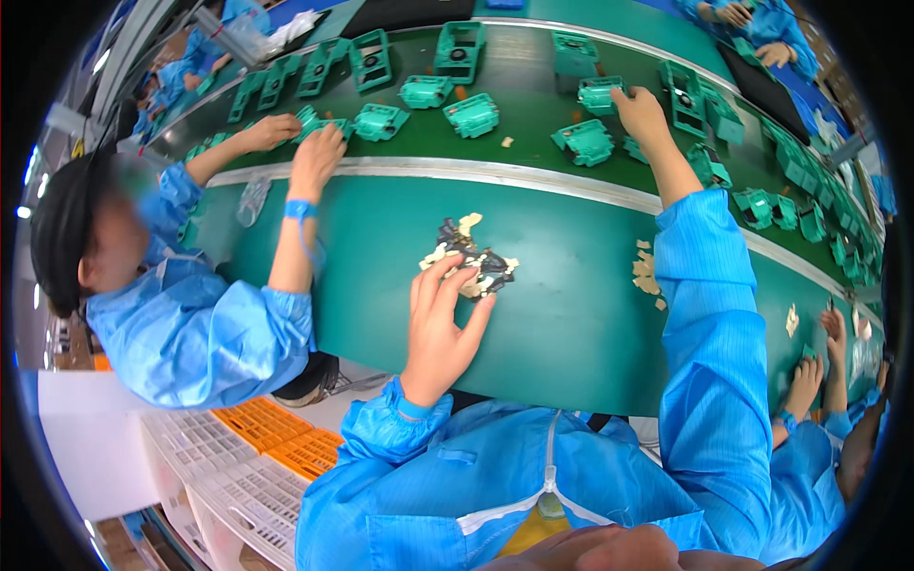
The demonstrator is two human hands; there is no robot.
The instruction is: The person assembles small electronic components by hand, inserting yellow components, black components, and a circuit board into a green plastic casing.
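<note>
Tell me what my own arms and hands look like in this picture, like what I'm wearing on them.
Both arms wear loose, bright blue sleeves. The left sleeve is creased, with a blue band at the wrist. The right sleeve shows fine lines and ends partway down the forearm. The left hand and right hand have no gloves.

Housings (473,115) are teal, small parts (492,264) black and cream, sleeves (709,295) blue (finely lined).

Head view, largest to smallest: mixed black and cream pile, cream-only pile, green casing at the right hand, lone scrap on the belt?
1. Mixed pile
2. Green casing and cream-only pile: too alike to rank
3. Lone scrap
</note>
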